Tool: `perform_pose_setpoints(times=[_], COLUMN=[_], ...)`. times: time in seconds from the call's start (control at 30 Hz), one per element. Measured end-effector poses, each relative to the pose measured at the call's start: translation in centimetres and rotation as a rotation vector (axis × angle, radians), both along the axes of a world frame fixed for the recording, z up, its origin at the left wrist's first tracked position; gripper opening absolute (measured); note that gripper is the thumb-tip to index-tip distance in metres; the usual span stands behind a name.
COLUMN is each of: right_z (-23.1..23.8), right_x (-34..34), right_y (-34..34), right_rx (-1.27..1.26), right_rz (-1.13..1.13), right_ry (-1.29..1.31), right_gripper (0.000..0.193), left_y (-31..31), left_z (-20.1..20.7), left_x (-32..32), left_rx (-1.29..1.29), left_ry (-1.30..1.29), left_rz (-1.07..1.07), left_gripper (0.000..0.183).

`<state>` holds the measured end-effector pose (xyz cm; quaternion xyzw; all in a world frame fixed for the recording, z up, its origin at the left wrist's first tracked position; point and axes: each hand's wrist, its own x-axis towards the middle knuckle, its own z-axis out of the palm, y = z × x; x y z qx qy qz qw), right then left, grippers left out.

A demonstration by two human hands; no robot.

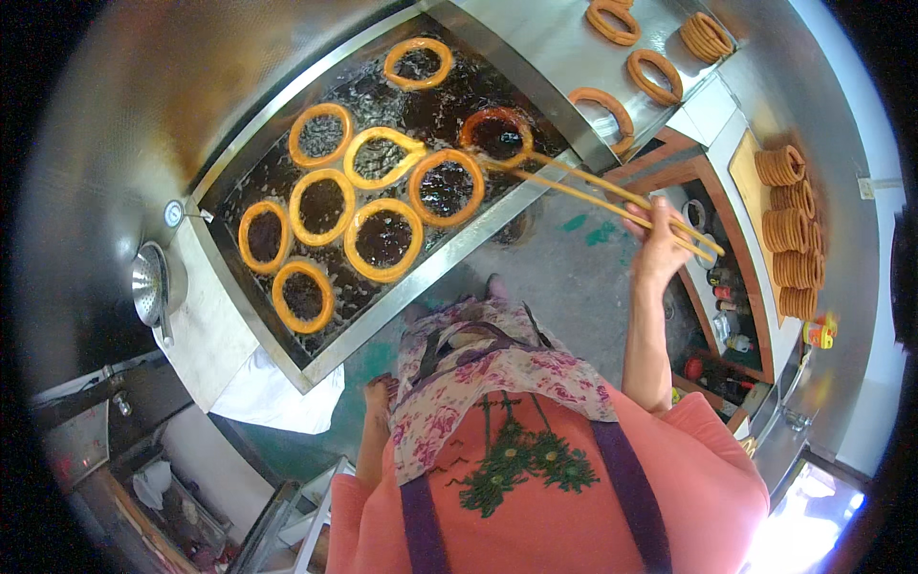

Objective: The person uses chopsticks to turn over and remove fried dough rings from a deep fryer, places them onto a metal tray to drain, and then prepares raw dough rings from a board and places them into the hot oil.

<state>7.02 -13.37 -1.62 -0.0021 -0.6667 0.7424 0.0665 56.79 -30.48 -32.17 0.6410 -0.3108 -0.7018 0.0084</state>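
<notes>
Long wooden chopsticks (585, 181) are gripped in my right hand (658, 245), which is held out over the floor to the right of the fryer. Their far ends reach over the fryer's front rim and touch a reddish-brown dough ring (497, 113) in the dark oil. Several golden fried dough rings (447, 212) float in the rectangular metal fryer (426, 289). One paler ring (376, 180) has a pointed end on its right side. My left hand (381, 390) hangs low beside the floral apron (426, 421), away from the fryer; its fingers are too foreshortened to read.
Loose brown rings (655, 77) and a stack (706, 38) lie on the metal counter at far right. More stacked rings (792, 230) stand on a wooden board beyond an open-fronted cabinet (712, 182). A perforated strainer (151, 284) and white cloth (277, 392) are at left.
</notes>
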Motion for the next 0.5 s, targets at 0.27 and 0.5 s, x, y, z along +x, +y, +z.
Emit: perform_pose_setpoints(times=[0.27, 0.5], right_z=[-11.9, -17.7], right_x=[-1.0, -4.8], right_y=[-7.1, -3.4], right_rx=[-0.113, -0.301], right_rz=[0.145, 0.125], right_ry=[-0.329, -0.747], right_gripper=[0.016, 0.017], left_y=[2.8, 6.1], left_z=[1.8, 3.4], left_x=[1.4, 1.9], left_rx=[-0.120, 0.031], left_ry=[-0.085, -0.101], left_rz=[-0.028, 0.295], left_gripper=[0.032, 0.022])
